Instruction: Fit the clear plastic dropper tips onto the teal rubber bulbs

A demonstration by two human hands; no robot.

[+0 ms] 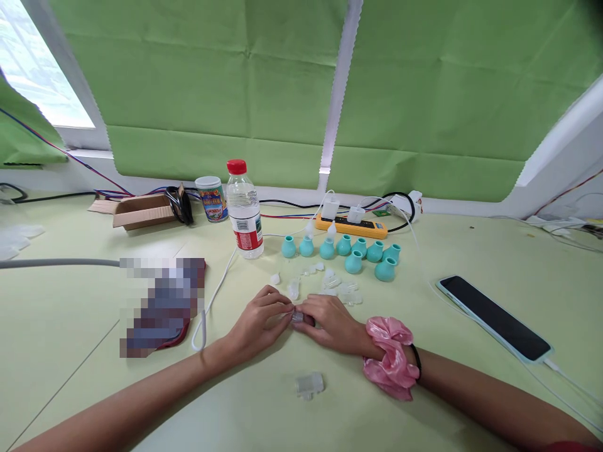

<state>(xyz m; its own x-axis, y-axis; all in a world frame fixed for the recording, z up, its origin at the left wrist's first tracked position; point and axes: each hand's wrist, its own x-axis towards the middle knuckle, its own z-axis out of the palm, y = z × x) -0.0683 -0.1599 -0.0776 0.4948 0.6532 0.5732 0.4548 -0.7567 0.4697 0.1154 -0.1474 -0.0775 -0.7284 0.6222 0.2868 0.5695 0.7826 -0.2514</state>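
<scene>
My left hand (261,323) and my right hand (330,323) meet at the middle of the pale green table (70,351), fingers curled. Together they pinch a small clear plastic piece (298,317) between their fingertips. Just beyond the fingers lies a scatter of several small clear plastic parts (325,282). Farther back stand several teal rubber bulbs (351,254) in a loose row. Another clear plastic part (309,384) lies on the table near me, between my forearms. A pink scrunchie (392,364) sits round my right wrist.
A water bottle with a red cap (244,210), a printed can (211,198) and an open cardboard box (141,210) stand at the back left. A yellow power strip (351,225) with chargers lies behind the bulbs. A phone (494,317) on a cable lies right.
</scene>
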